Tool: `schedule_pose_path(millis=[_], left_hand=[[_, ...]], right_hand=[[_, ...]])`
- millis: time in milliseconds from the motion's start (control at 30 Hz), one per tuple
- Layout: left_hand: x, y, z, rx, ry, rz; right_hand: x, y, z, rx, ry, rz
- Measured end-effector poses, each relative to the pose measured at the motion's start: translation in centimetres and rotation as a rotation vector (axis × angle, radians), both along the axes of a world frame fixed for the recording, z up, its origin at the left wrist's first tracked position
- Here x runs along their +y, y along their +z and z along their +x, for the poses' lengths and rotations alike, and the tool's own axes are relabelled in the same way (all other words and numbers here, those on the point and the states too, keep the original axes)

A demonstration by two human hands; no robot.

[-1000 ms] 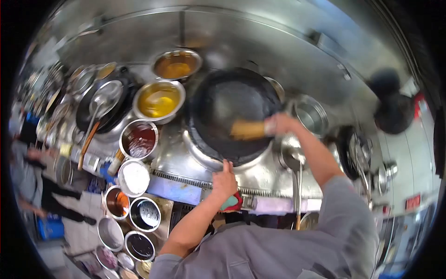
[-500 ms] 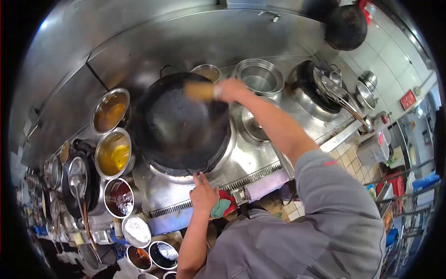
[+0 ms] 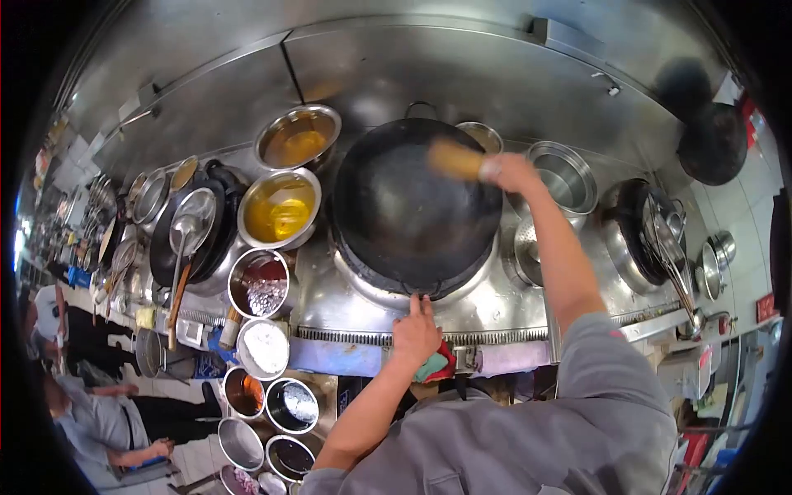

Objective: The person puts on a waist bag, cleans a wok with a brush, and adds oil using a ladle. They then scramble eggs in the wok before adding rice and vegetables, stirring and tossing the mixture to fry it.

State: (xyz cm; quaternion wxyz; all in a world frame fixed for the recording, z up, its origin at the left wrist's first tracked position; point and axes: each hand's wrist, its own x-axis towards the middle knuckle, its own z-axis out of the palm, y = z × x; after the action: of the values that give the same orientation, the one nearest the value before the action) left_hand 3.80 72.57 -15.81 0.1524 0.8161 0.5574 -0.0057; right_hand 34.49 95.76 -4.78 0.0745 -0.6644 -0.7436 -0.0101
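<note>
A large black wok (image 3: 404, 206) sits on the round burner of a steel stove. Over the wok's upper right side, my right hand (image 3: 510, 172) is closed round a tan brush (image 3: 455, 159), whose bristle end is smeared by motion. At the wok's near edge, my left hand (image 3: 417, 333) rests with two fingers stretched to the small loop handle. Beneath that hand, a red and green cloth (image 3: 437, 363) hangs at the stove's front edge.
Left of the wok are bowls of yellow oil (image 3: 280, 209), a pot of dark red liquid (image 3: 258, 283) and a bowl of white powder (image 3: 263, 346). A steel pot (image 3: 563, 178) and stacked woks with ladles (image 3: 643, 231) stand right. Two people are at far left.
The view has turned left, so the wok and bowls appear farther right and people show at far left. The brush is still over the wok's upper right; my left hand stays at the handle.
</note>
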Motion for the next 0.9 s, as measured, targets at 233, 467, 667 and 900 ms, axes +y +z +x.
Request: schedule_pose_path(millis=[233,467,667,900], left_hand=[[-0.1,0.2,0.4,0.013,0.007,0.033],[0.5,-0.7,0.4,-0.033,-0.007,0.024],[0.8,1.6,0.1,-0.027,-0.006,-0.097],[0.2,2.0,-0.4,-0.071,-0.003,-0.070]], right_hand=[[-6.6,-6.8,-15.4,0.462,0.322,-0.156],[-2.9,2.6,-0.9,0.063,-0.164,0.040],[-10.1,-5.7,-13.0,0.105,0.136,-0.310],[-4.1,-4.1,-5.0,0.022,-0.271,-0.045]])
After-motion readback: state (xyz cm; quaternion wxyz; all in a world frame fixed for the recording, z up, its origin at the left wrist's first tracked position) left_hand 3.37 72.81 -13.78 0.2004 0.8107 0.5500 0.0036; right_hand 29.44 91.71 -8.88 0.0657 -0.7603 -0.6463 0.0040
